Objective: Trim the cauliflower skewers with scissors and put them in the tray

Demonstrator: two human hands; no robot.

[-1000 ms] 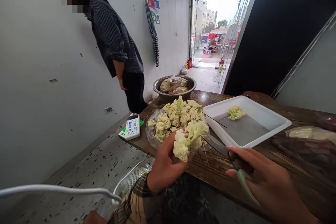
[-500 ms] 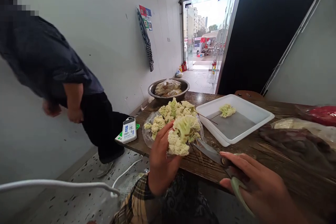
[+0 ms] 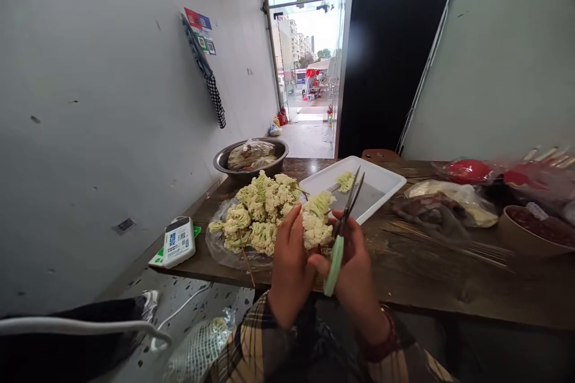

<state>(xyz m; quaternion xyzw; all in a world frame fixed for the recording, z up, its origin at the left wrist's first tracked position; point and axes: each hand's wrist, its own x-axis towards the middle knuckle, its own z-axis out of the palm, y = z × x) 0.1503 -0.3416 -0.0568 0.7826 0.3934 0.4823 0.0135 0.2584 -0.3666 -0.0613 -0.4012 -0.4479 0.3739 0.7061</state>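
Note:
My left hand [image 3: 290,260] is closed around a pale cauliflower floret [image 3: 317,224], holding it above the table's front edge. Close on its right, my right hand [image 3: 357,272] grips scissors [image 3: 335,266] with light green handles. Their blades point up, slightly parted, away from the floret. My right fingers reach toward the floret's right side; whether they touch it is hidden. Just behind my left hand, a heap of cauliflower florets [image 3: 265,206] lies on a clear plastic bag [image 3: 215,245]. One skewered floret [image 3: 346,181] rests in a white tray [image 3: 387,184] beyond my right hand.
A metal basin [image 3: 220,163] with bagged food stands behind the heap. At the table's left corner lies a white device [image 3: 178,244]. Thin skewers [image 3: 471,250], a dark cloth [image 3: 426,212] and a bowl [image 3: 516,233] are on the right. A person's leg [image 3: 90,311] shows lower left.
My right hand has come in beside my left, and the scissors have swung from pointing at the floret to pointing upward. The view has turned right; the standing person is mostly out of sight.

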